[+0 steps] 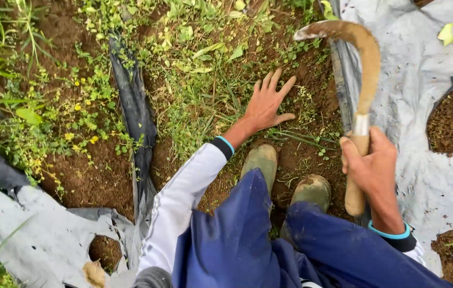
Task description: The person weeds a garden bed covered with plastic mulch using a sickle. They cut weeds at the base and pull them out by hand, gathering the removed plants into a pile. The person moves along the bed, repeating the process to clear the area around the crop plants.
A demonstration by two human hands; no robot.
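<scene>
Two hands are at work in the head view, well apart from each other. The left hand is spread flat, fingers splayed, pressed on the soil and low weeds of the furrow, holding nothing. The right hand is clamped round the pale wooden handle of a sickle, whose curved, soil-coated blade arcs up and over to the left, its tip hanging above the ground beyond the left fingers. Two muddy boots stand just behind the left hand, between strips of grey plastic mulch sheet on the right and a darker fold of sheet on the left.

To cut cleanly, my judgement is that the left hand should gather the grass stems into a bunch rather than lie flat, and stay clear of the blade's sweep. The blade looks best drawn low, close to the soil, pulling toward the boots in a short arc. The mulch edge lies just beside the sickle, so a wide swing could slice the plastic.
</scene>
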